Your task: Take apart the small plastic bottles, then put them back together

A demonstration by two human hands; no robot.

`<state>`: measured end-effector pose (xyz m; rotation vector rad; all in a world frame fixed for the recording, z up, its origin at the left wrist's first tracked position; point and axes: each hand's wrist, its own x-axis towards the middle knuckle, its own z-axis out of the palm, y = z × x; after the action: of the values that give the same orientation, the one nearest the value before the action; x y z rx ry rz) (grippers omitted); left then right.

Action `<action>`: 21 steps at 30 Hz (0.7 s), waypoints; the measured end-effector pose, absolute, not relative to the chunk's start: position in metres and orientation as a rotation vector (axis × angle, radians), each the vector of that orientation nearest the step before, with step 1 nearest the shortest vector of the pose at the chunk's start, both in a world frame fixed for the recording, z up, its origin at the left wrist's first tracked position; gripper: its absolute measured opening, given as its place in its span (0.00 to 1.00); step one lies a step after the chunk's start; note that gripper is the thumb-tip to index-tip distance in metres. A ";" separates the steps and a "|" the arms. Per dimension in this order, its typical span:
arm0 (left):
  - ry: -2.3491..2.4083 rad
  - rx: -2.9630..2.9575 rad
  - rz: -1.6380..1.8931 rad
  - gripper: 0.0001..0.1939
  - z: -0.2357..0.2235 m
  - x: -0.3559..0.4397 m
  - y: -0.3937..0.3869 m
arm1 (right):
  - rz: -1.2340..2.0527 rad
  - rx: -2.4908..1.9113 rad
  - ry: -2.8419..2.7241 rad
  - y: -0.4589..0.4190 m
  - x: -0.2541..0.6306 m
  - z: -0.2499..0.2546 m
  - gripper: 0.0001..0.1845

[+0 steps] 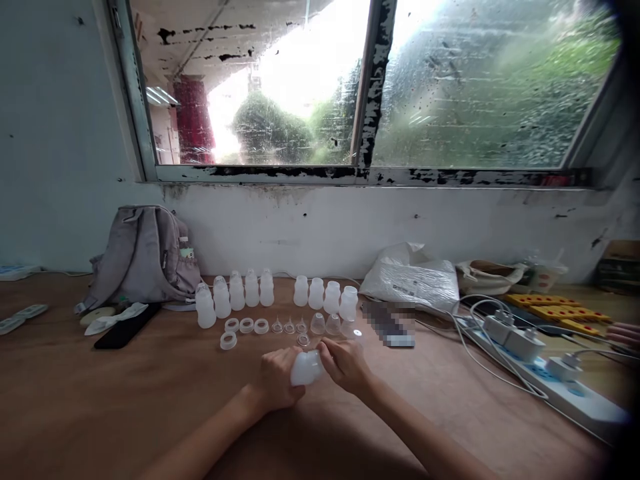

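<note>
A translucent white baby bottle (304, 369) lies tilted sideways between my hands, above the table. My left hand (279, 378) is wrapped round its body. At the neck end, the fingers of my right hand (345, 363) are closed on the bottle's top and hide most of it. Behind them lie several white collar rings (247, 325), clear nipples (289, 327) and clear domed caps (317, 324). Farther back, several capped bottles (237, 291) stand upright at left, and several bottles without caps (316, 293) at right.
A grey backpack (143, 257) and a black flat object (125, 330) are at left. A silver plastic bag (413, 280) lies against the wall. Right of it are a power strip (593, 403) with chargers and cables, and yellow strips (565, 308). Another person's hand (625, 333) shows at the right edge.
</note>
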<state>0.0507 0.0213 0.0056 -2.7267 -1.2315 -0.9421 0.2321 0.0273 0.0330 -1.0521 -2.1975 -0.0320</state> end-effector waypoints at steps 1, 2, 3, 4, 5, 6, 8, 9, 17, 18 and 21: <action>-1.240 -2.741 -0.932 0.20 0.012 0.050 0.018 | -0.008 -1.021 -2.201 0.026 0.232 0.036 0.18; -1.253 -2.752 -0.920 0.19 0.018 0.050 0.014 | 0.026 -0.989 -2.207 0.025 0.232 0.039 0.18; -1.273 -2.760 -0.908 0.18 0.024 0.048 0.009 | 0.066 -0.957 -2.213 0.023 0.231 0.043 0.18; -1.298 -2.766 -0.895 0.18 0.030 0.045 0.005 | 0.106 -0.934 -2.215 0.023 0.231 0.046 0.18; -1.333 -2.771 -0.882 0.18 0.035 0.041 0.002 | 0.138 -0.926 -2.199 0.023 0.233 0.049 0.19; -1.379 -2.774 -0.868 0.18 0.040 0.036 -0.001 | 0.157 -0.938 -2.158 0.024 0.236 0.053 0.20; -1.522 -2.760 -0.839 0.17 0.044 0.021 -0.004 | 0.141 -1.037 -1.978 0.031 0.249 0.061 0.23; -1.615 -2.732 -0.823 0.17 0.044 0.011 -0.004 | 0.099 -1.122 -1.860 0.036 0.258 0.065 0.24; -1.857 -2.527 -0.764 0.18 0.013 -0.032 0.014 | -0.074 -1.366 -1.971 0.077 0.301 0.047 0.16; -1.815 -2.561 -0.769 0.19 0.012 -0.029 0.015 | -0.101 -1.381 -2.048 0.080 0.299 0.041 0.14; -1.703 -2.634 -0.782 0.19 0.013 -0.017 0.018 | -0.206 -1.436 -2.196 0.086 0.292 0.026 0.11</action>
<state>-0.0168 0.0184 0.0133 -2.6340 -1.7034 -0.7819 0.2922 0.0861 0.0260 -1.4361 -2.1964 -0.2057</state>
